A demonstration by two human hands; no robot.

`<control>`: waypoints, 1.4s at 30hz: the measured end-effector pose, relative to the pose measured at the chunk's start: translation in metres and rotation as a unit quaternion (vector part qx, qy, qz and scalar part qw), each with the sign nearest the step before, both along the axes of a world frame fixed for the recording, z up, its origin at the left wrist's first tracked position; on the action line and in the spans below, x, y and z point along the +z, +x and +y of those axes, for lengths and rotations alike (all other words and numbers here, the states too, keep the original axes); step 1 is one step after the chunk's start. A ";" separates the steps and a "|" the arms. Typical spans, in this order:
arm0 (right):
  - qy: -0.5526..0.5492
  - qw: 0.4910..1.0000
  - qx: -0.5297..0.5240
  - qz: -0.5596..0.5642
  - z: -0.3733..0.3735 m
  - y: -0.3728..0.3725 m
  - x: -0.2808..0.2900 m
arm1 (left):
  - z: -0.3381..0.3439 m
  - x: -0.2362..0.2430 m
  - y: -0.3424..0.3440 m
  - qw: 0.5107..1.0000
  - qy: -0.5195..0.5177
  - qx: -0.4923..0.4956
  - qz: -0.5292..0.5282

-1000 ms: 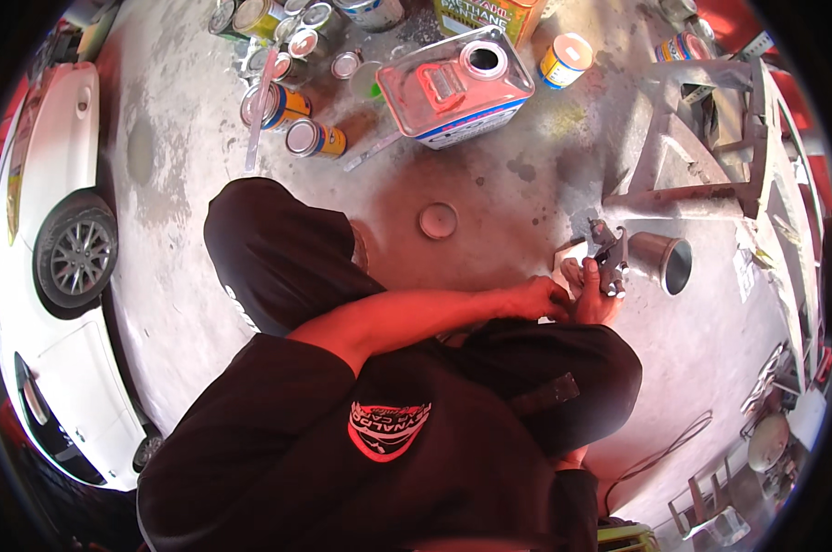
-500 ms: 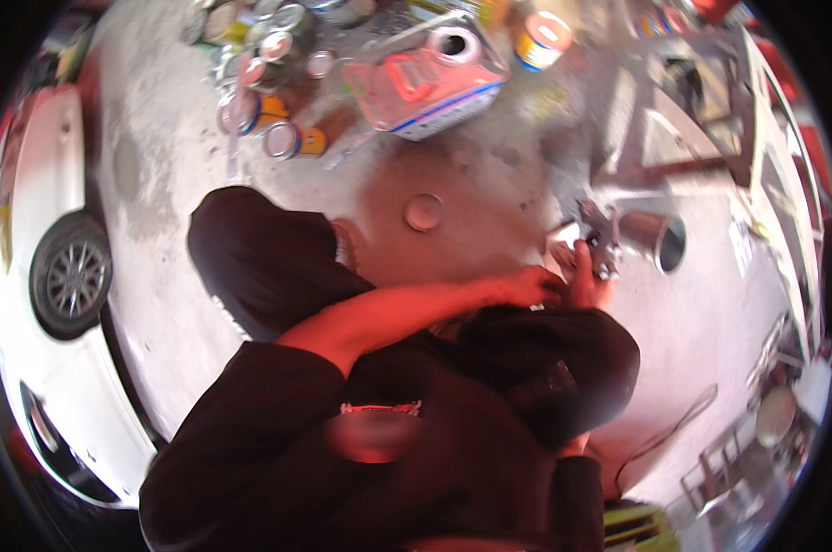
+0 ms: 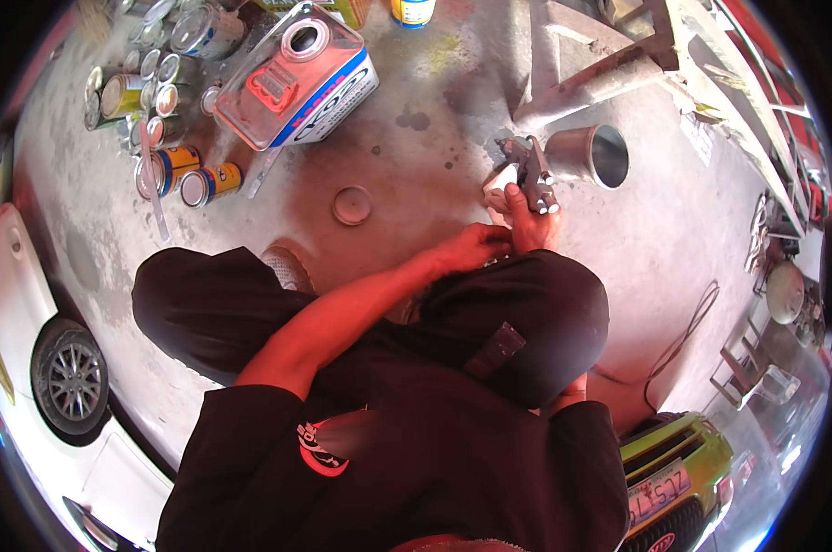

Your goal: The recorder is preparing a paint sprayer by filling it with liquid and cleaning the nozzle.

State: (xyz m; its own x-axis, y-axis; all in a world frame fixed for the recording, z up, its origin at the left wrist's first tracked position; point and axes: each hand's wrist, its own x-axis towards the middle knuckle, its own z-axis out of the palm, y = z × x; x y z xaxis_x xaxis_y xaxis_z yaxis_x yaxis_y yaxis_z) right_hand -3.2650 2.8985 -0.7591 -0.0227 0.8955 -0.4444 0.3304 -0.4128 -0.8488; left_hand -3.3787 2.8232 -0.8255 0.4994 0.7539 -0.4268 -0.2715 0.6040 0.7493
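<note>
The right hand [image 3: 531, 221] is closing its fingers around a spray gun [image 3: 529, 173] at about one o'clock over the concrete floor [image 3: 416, 120], while the left hand [image 3: 476, 247] is curling loosely against it, holding nothing I can make out. With so high a grip, the gun could be slipping or tipping. It is looking like grey metal, its open steel cup [image 3: 589, 155] jutting toward three o'clock.

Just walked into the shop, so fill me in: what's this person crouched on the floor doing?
A person squats on the concrete floor with both hands out front. The right hand grips a metal spray gun whose shiny cup lies on its side, mouth open. The left hand reaches across and touches the right hand just below the gun. A red rectangular can and small paint tins sit nearby.
</note>
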 end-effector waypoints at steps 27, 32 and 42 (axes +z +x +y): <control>-0.225 0.942 -0.053 0.242 -0.035 0.060 -0.005 | -0.010 -0.025 -0.016 0.970 0.061 -0.200 0.120; -0.247 0.876 0.032 0.413 0.007 0.118 -0.050 | 0.005 -0.008 -0.023 0.957 0.142 -0.233 0.099; -0.261 0.832 0.047 0.488 0.105 0.184 -0.042 | 0.019 0.005 -0.023 0.974 0.054 -0.165 0.146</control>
State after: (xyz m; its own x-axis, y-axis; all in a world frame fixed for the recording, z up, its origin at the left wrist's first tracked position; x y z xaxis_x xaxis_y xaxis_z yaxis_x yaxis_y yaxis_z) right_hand -3.0808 3.0039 -0.8014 -0.6593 0.5602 -0.5015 -0.3583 -0.8205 -0.4454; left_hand -3.4014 2.8420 -0.8204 0.5903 0.6214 -0.5152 0.1588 0.5364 0.8289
